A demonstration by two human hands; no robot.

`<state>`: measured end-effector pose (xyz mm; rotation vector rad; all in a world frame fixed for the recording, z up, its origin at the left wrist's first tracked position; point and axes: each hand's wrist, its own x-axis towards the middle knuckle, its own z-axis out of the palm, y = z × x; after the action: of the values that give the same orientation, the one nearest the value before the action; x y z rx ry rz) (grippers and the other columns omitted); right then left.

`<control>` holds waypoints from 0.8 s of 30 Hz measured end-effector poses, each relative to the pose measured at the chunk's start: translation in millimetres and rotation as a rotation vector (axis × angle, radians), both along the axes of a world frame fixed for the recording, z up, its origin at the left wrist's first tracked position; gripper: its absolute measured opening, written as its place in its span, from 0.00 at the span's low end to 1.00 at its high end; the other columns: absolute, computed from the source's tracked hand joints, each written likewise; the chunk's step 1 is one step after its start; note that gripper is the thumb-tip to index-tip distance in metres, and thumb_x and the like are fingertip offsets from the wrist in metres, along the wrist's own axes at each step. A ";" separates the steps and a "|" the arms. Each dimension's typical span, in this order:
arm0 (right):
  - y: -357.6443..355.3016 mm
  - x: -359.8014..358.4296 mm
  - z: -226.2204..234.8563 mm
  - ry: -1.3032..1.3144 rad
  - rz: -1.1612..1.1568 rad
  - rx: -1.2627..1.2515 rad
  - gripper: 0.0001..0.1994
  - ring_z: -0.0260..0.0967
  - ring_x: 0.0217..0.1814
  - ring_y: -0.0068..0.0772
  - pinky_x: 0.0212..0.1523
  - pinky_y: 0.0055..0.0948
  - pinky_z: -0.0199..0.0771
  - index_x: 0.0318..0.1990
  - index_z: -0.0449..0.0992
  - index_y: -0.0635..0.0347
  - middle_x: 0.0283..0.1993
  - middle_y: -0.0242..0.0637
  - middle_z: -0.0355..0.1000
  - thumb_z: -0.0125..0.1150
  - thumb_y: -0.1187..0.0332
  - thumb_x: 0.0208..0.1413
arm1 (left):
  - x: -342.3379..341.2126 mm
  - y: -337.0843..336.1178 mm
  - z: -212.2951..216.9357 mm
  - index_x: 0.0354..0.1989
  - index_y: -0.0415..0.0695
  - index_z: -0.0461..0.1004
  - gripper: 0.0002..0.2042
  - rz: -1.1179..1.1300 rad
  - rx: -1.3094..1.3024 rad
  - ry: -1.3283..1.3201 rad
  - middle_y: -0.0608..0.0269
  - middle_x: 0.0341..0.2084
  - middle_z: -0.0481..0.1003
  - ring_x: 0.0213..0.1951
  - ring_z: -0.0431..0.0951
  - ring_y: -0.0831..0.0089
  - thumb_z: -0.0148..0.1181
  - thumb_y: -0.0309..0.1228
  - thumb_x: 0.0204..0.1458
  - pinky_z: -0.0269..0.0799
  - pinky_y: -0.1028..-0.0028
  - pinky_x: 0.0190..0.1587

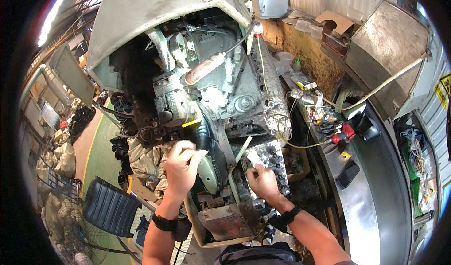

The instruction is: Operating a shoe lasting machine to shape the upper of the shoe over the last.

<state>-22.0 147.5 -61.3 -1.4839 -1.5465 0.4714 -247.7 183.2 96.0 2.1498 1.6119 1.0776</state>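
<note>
My left hand (183, 167) is closed in a pinch beside a green shoe last (208, 173) with a dark shoe upper (205, 129) around it. What lies between those fingertips, if anything, is too small to make out. The last sits in the middle of a large shoe machine (213, 79), its rounded heel end toward me. My right hand (264, 183) is closed on a small white piece (254, 159) over the machine's bolted metal block (272, 158). A thin pale strip (243, 148) stands between the last and this block.
A wooden-handled tool (205, 68) hangs in front of the machine. To the right, a metal bench (361, 213) bears a phone (348, 174), a red power tool (344, 133) and loose cables. A black chair (109, 206) stands at left, near heaped pale sacks (142, 159).
</note>
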 end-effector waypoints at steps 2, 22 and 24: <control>-0.2 0.1 -0.3 -0.005 0.005 -0.026 0.08 0.76 0.26 0.58 0.27 0.48 0.77 0.30 0.73 0.64 0.22 0.53 0.75 0.62 0.69 0.56 | 8.7 3.2 0.9 0.45 0.35 0.78 0.13 -0.116 0.295 -0.102 0.49 0.43 0.75 0.49 0.75 0.63 0.67 0.20 0.49 0.70 0.67 0.52; -0.3 -2.0 -0.4 0.103 -0.013 -0.030 0.09 0.77 0.26 0.57 0.27 0.46 0.77 0.31 0.73 0.66 0.24 0.54 0.76 0.62 0.68 0.57 | 18.1 -0.9 8.6 0.38 0.40 0.81 0.19 -0.172 0.205 0.489 0.44 0.48 0.73 0.46 0.78 0.50 0.76 0.37 0.38 0.76 0.60 0.49; -0.5 -1.8 -0.7 0.113 -0.007 -0.011 0.09 0.77 0.26 0.57 0.27 0.46 0.77 0.31 0.73 0.66 0.24 0.55 0.75 0.62 0.69 0.57 | 18.1 -0.1 6.7 0.37 0.41 0.82 0.19 -0.152 0.198 0.608 0.44 0.48 0.73 0.46 0.78 0.50 0.75 0.38 0.39 0.76 0.60 0.49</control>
<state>-23.7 147.0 -62.0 -1.4462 -1.4519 0.5507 -229.6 183.2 102.7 2.8768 1.5662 0.5822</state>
